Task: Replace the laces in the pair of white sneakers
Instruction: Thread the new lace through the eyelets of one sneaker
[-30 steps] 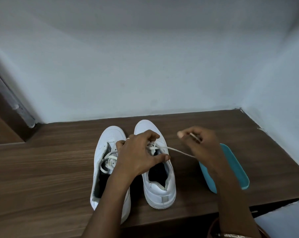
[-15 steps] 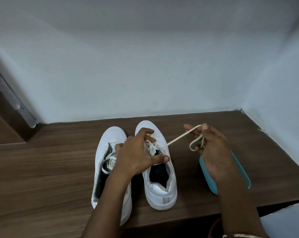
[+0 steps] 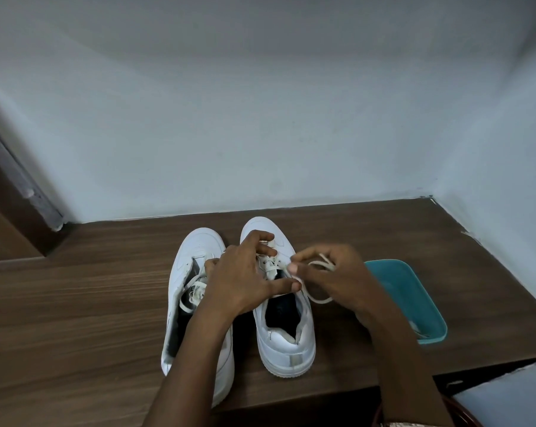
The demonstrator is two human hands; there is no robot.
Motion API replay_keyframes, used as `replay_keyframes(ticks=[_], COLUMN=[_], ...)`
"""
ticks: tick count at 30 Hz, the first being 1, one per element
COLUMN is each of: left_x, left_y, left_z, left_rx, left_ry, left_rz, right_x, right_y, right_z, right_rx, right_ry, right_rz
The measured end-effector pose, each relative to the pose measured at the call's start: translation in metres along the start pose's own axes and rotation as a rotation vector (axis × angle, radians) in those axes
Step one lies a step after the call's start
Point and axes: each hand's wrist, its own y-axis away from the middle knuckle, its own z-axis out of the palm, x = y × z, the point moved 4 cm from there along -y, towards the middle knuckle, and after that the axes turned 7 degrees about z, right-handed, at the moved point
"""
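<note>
Two white sneakers stand side by side on the wooden table, toes away from me. The left sneaker has a loose lace lying over its open tongue. My left hand rests on the right sneaker, fingers pressing its tongue and eyelets, thumb by the collar. My right hand is just right of that shoe, pinching a white lace that loops below my fingers and runs into the eyelets.
A teal tray lies right of my right hand, near the table's front right corner. Pale walls close off the back and right side. A dark door frame stands at the left. The table's front edge is close to me.
My right hand has come back from its raised, outstretched pull to the right and now sits close to the right sneaker's eyelets, the lace slack in a loop. My left hand stays on the shoe.
</note>
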Motion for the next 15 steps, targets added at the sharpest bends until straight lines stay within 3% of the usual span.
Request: replay_keyframes(ticks=[4,8,15], left_x=[0.000,0.000,-0.003], left_y=[0.000,0.001,0.001], left_z=[-0.001,0.000,-0.001], left_rx=[-0.003,-0.001,-0.061], left_ry=[0.006,0.012,0.053], left_rz=[0.004,0.001,0.019], right_x=[-0.002,-0.001,0.010], right_y=[-0.001,0.001,-0.001], right_z=[0.004,0.001,0.002], right_rx=[-0.065,-0.026,-0.033], right_ry=[0.078,0.090,-0.023], right_rz=[-0.063,-0.088,0.087])
